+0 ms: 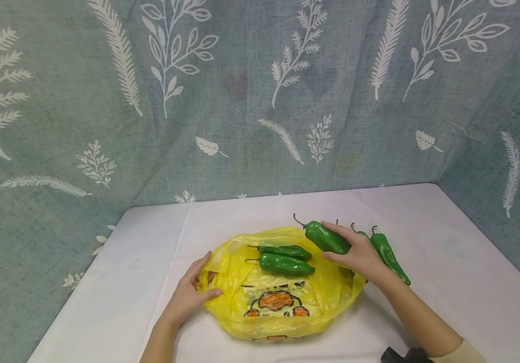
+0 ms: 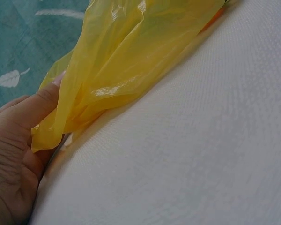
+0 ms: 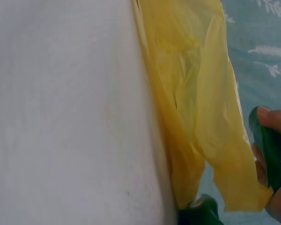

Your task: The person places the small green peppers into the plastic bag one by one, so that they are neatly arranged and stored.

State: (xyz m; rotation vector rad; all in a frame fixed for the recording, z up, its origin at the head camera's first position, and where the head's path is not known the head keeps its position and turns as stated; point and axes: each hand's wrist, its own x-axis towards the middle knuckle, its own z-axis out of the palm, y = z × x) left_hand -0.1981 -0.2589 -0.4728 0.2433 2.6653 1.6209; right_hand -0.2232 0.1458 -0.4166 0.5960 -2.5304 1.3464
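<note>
In the right hand (image 1: 352, 252), gripped between thumb and curled fingers: a long green pepper (image 1: 325, 238), stem end toward the far left, held at the right rim of a yellow plastic bag (image 1: 237, 322). At the bag's opposite side, the left hand (image 1: 189, 297), thumb and fingers spread wide, touching the rim.

Inside the bag's mouth, visible from the head only, two green peppers (image 1: 287, 264) side by side, near an orange-and-black print (image 1: 275, 301). From the wrists, just outer folds of yellow film: on the left, one digit (image 2: 44, 98) with its tip behind a fold; on the right, a partial pepper (image 3: 201, 213), cut off at the lower edge.

Right of the bag, a slender curved pepper (image 1: 389, 257) on the white-covered table (image 1: 468, 282), plus a half-hidden pepper (image 1: 361, 233) behind the hand. Beyond and alongside, grey-green hanging cloth (image 1: 241, 126) patterned with white sprigs. Near the right forearm, a cream sleeve (image 1: 461, 353) and a cropped black object (image 1: 405, 356).
</note>
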